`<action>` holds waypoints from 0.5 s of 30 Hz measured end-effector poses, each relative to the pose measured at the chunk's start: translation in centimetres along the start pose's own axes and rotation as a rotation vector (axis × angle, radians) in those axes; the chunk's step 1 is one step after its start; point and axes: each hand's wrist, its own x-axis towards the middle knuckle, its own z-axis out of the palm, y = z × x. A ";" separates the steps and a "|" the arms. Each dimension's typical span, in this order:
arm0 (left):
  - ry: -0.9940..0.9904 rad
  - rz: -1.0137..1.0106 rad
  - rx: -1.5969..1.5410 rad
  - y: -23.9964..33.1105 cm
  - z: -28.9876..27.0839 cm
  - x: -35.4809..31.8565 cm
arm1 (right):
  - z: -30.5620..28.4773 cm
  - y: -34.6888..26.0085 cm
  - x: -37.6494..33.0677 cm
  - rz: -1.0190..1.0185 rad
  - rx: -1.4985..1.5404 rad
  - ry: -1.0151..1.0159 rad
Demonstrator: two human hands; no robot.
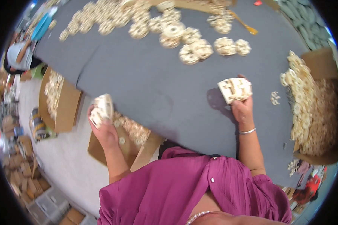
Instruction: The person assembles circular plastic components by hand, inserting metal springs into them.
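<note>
My left hand (104,129) is closed around a cream, round, cut-out piece (102,109), perhaps several together. It is past the table's left edge, above an open cardboard box (97,148) with similar small pieces in it. Over the grey table (146,86), my right hand (243,107) grips a thick cream piece with slots (234,90), its flat face turned left. A dark shadow lies on the table beside it. Whether either held piece is one part or a stack, I cannot tell. A small cream cut-out part (275,98) lies right of my right hand.
Many round cream pieces (139,28) lie along the far side, with a few nearer pieces (225,46). A box heaped with cream rings (321,112) stands at right. Another filled carton (69,108) is at left. A person (20,56) is at far left.
</note>
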 end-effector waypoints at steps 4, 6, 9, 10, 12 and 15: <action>0.364 -0.556 0.615 -8.9 -15.1 -2.5 | 1.7 0.5 -0.1 0.029 -0.021 -0.052; 0.375 -0.798 0.547 -18.6 -22.9 -7.3 | 3.0 0.5 -0.1 0.023 -0.046 -0.065; 0.165 -0.985 1.114 -25.9 -22.4 -10.8 | 4.8 0.8 -0.7 0.063 -0.094 -0.086; 0.189 -1.051 0.946 -27.5 -22.3 -11.8 | 5.3 1.0 -1.0 0.079 -0.099 -0.090; 0.206 -0.927 1.292 -28.1 -26.7 -13.7 | 8.0 2.0 -1.2 0.127 -0.096 -0.206; 0.287 -0.408 1.186 -23.1 -17.5 -8.2 | 8.3 1.5 -2.4 0.093 -0.311 -0.243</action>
